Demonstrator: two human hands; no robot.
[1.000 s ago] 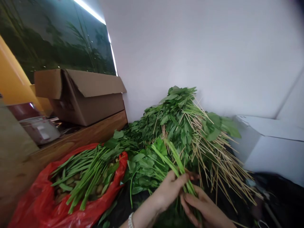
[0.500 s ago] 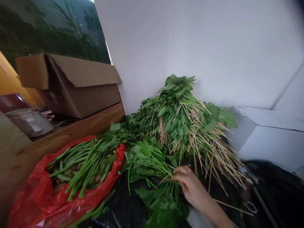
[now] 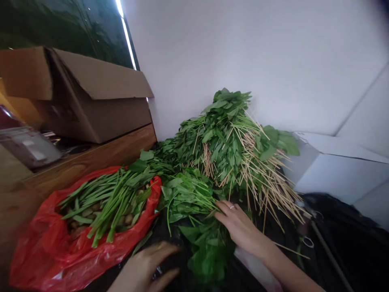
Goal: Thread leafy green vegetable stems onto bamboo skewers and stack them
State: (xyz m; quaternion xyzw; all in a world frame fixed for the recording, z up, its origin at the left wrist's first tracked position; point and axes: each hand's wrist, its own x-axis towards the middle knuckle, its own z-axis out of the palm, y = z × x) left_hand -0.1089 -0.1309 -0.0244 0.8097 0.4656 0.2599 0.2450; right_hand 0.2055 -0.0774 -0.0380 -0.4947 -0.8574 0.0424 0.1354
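Observation:
My right hand (image 3: pixel 235 223), with a ring on one finger, is closed at the stem ends of a bunch of leafy greens (image 3: pixel 194 196). Its fingertips are partly hidden among the stems. Below it, looser green leaves (image 3: pixel 209 251) lie on black plastic. My left hand (image 3: pixel 146 265), blurred, is at the bottom edge between the red bag and those leaves. Its thumb and fingers are apart, and nothing shows in them. Behind the bunch rises a pile of greens threaded on thin wooden skewers (image 3: pixel 270 188).
On the left, a red plastic bag (image 3: pixel 39 251) holds long green stalks and round brownish pieces. An open cardboard box (image 3: pixel 115 117) stands on a wooden ledge (image 3: pixel 121 152) beside a clear container (image 3: pixel 32 146). White boxes (image 3: pixel 343 174) and black plastic (image 3: pixel 343 227) are at the right.
My left hand has come into view at the bottom. My right hand stays at the stems, its fingers lying flatter over them. The view has shifted slightly.

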